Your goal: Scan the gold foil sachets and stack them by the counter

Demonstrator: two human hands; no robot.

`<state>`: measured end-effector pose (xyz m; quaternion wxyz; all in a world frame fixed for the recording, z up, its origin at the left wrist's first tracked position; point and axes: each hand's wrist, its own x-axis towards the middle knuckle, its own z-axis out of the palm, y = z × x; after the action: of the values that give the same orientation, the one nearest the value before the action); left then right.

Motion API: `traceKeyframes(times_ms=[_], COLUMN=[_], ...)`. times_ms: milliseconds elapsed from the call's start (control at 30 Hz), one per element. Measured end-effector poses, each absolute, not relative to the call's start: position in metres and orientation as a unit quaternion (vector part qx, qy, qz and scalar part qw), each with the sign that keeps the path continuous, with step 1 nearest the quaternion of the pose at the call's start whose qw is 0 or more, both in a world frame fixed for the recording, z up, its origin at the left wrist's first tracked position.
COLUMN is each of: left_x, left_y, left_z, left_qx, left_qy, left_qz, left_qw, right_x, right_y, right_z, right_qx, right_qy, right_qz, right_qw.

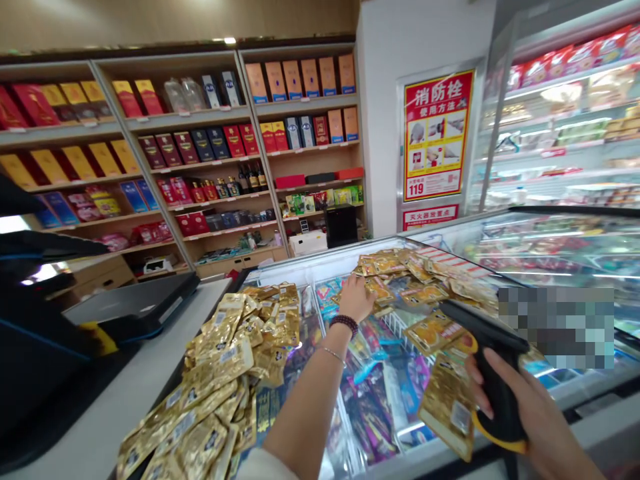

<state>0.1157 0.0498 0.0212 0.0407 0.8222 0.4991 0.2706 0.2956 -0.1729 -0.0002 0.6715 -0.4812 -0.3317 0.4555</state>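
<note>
My left hand [356,300], with a dark beaded bracelet [345,323] at the wrist, reaches across the glass-topped freezer [350,433]. It is at the near left edge of a spread of gold-and-orange packets [425,293] and seems to touch one. Its fingertips are turned away, so their grip is unclear. Closed round its handle, my right hand [530,400] holds a black-and-yellow barcode scanner [500,387], its head pointing left. A gold packet [447,403] with a white label lies just left of the scanner. A large heap of gold packets [220,380] covers the freezer's left side.
At left, a grey counter [170,360] carries a black device [135,300]. Shelves of boxed goods [200,147] line the back wall beside a red-and-yellow poster [439,137]. Colourful packs [373,400] show through the freezer glass. A refrigerated display [565,140] stands at right.
</note>
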Motion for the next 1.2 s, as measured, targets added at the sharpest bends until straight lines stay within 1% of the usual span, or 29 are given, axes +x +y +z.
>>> traceKeyframes(times_ms=[100, 233, 367, 533, 667, 733, 800, 900, 967, 1067, 1133, 1200], left_x=[0.154, 0.18, 0.19, 0.2, 0.198, 0.192, 0.184, 0.171, 0.165, 0.156, 0.147, 0.135], left_y=[0.048, 0.049, 0.046, 0.031, 0.023, 0.022, 0.02, 0.014, 0.006, -0.01, -0.02, -0.029], left_z=[0.015, 0.006, 0.002, -0.001, -0.002, 0.0, 0.004, 0.01, 0.013, 0.014, 0.015, 0.018], left_qx=[0.829, 0.811, 0.811, 0.848, 0.858, 0.861, 0.849, 0.782, 0.705, 0.542, 0.444, 0.38], left_qy=[0.496, 0.542, 0.548, 0.503, 0.485, 0.472, 0.464, 0.472, 0.473, 0.424, 0.375, 0.339], left_qz=[0.252, 0.206, 0.196, 0.163, 0.166, 0.181, 0.231, 0.35, 0.415, 0.485, 0.517, 0.539], left_qw=[0.06, 0.078, 0.056, 0.018, 0.026, 0.054, 0.104, 0.207, 0.326, 0.54, 0.628, 0.671], right_x=[0.311, 0.32, 0.317, 0.318, 0.322, 0.322, 0.321, 0.319, 0.317, 0.317, 0.317, 0.316], right_y=[-0.173, -0.174, -0.174, -0.173, -0.175, -0.176, -0.177, -0.177, -0.177, -0.175, -0.174, -0.173], right_z=[0.001, 0.003, 0.004, 0.002, -0.001, -0.001, 0.0, 0.003, 0.004, 0.004, 0.004, 0.004], right_qx=[-0.444, -0.403, -0.39, -0.37, -0.357, -0.354, -0.351, -0.352, -0.359, -0.375, -0.386, -0.395], right_qy=[-0.307, -0.268, -0.26, -0.282, -0.292, -0.294, -0.291, -0.285, -0.281, -0.27, -0.26, -0.253], right_qz=[0.471, 0.474, 0.473, 0.475, 0.479, 0.487, 0.49, 0.484, 0.481, 0.484, 0.49, 0.495], right_qw=[0.698, 0.736, 0.746, 0.747, 0.747, 0.742, 0.743, 0.749, 0.749, 0.743, 0.737, 0.732])
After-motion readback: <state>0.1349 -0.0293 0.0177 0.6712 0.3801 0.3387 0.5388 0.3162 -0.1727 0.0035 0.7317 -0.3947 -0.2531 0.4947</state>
